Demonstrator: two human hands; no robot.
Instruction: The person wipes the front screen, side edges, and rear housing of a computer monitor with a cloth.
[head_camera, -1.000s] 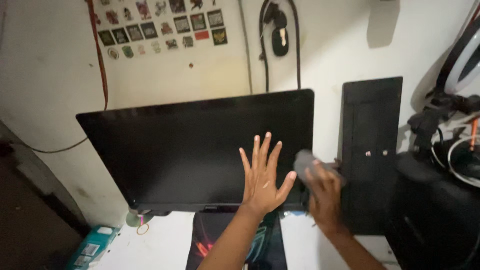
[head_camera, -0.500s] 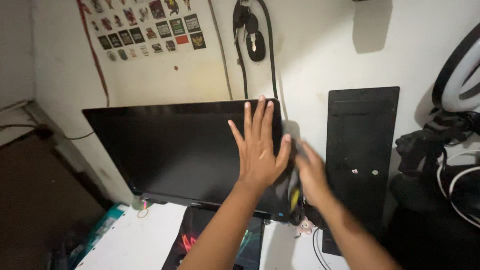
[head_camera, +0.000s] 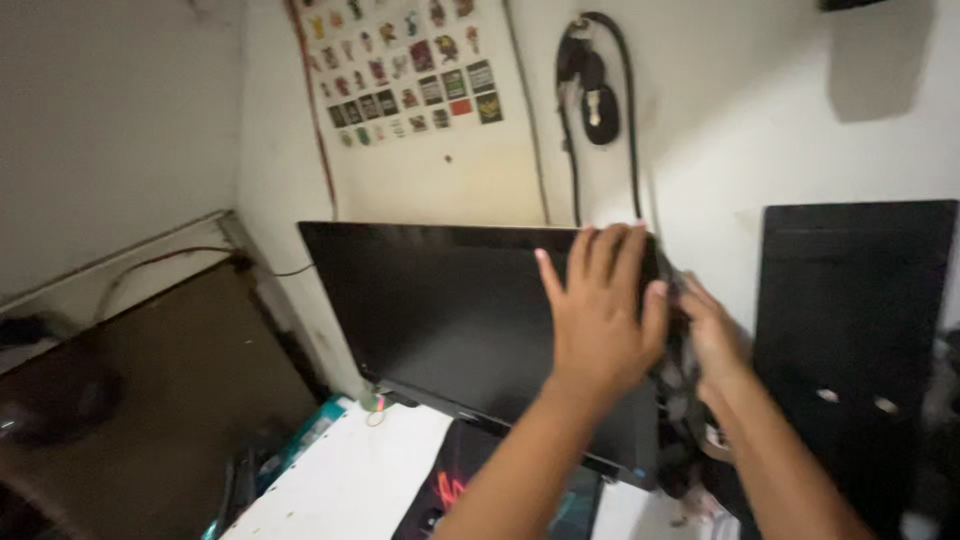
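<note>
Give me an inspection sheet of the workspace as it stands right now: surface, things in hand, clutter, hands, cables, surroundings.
Surface: white desk with a dark patterned mat below the screen.
Things in hand: black monitor, screen dark, standing on the desk against the wall; a greyish cloth at its right edge, blurred.
Clutter: teal box at the desk's left edge; small ring near the monitor's foot.
Hands: left hand flat on the screen's upper right, fingers spread; right hand at the monitor's right edge on the cloth, grip unclear.
Cables: black cable loop hanging on the wall; red cord running down the wall.
Surroundings: stickers on the wall; black panel to the right.
</note>
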